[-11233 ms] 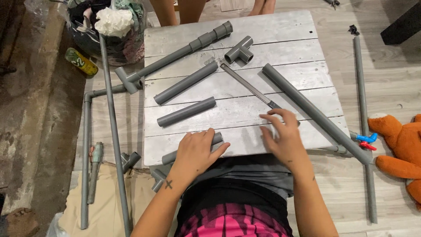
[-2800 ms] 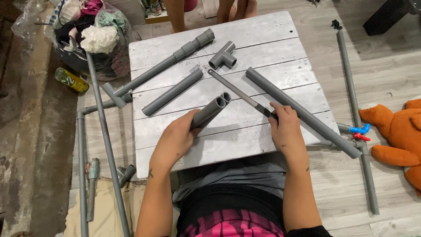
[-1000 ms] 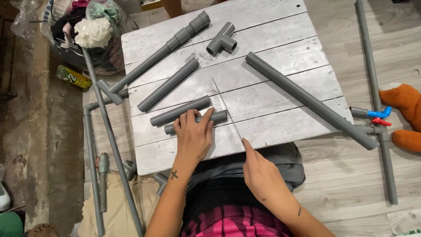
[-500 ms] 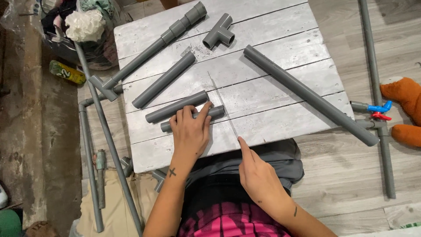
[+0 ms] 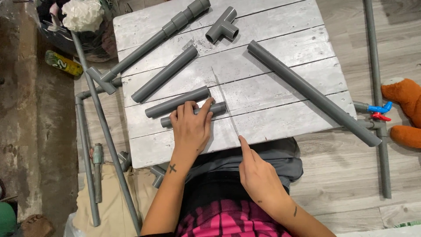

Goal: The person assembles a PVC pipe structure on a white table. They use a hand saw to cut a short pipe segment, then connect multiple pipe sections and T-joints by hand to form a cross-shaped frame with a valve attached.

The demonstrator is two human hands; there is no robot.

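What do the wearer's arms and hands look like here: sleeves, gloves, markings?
Both hands are bare, with no gloves, rings or wristbands visible. The left hand has a small dark cross-shaped tattoo on the forearm just below the wrist. The right hand has a small dark mark on the forearm near the wrist. No sleeves reach either forearm in view.

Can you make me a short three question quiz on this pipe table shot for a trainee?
1. True or false: the left hand presses on a short grey pipe.
2. What does the right hand grip? A) thin saw blade B) tee fitting C) long pipe
3. How many pipe pieces lie loose on the white table, not counting the tee fitting?

Key: 1 true; 2 A; 3 five.
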